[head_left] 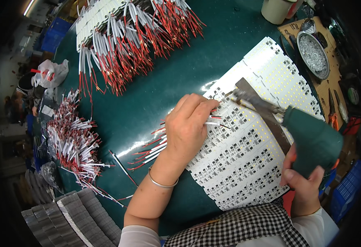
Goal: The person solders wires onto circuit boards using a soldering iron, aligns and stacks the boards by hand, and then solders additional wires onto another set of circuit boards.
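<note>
My right hand is wrapped round the grip of a dark green soldering gun. The gun's metal nozzle points left, its tip close to my left fingers, over a white panel of LED circuit boards with yellow chips and black parts. My left hand is pinched at the panel's upper left part, with red and white wire ends showing by its fingers. Which wire the fingertips grip is partly hidden. More wires stick out left from under this hand. A dark flat metal bar lies across the panel.
Wired boards are stacked at the far edge of the green table. A heap of loose wires lies at left, near grey stacked strips. On the right, a cardboard sheet bears a metal bowl and orange-handled pliers.
</note>
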A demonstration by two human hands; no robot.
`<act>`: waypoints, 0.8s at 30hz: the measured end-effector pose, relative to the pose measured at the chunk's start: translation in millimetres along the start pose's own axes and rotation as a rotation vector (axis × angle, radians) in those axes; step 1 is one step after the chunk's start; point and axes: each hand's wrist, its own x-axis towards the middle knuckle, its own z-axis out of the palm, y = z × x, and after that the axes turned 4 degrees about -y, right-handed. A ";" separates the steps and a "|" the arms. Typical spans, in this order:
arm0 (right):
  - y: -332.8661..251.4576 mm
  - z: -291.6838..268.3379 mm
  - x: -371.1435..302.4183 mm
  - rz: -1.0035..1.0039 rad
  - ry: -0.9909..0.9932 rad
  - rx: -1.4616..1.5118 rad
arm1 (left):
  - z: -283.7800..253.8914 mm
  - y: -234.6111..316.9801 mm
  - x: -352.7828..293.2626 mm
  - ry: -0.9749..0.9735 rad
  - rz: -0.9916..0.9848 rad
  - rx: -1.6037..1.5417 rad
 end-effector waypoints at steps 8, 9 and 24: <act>-20.5 -7.9 0.5 -0.037 0.141 0.159 | 0.6 2.6 3.0 0.003 0.006 0.009; -21.3 -7.5 -0.9 -0.062 0.171 0.158 | 1.2 2.6 2.6 0.001 0.010 0.013; -55.3 -100.3 -65.8 -0.354 -0.005 -0.262 | -85.8 53.2 -28.3 0.045 -0.202 0.159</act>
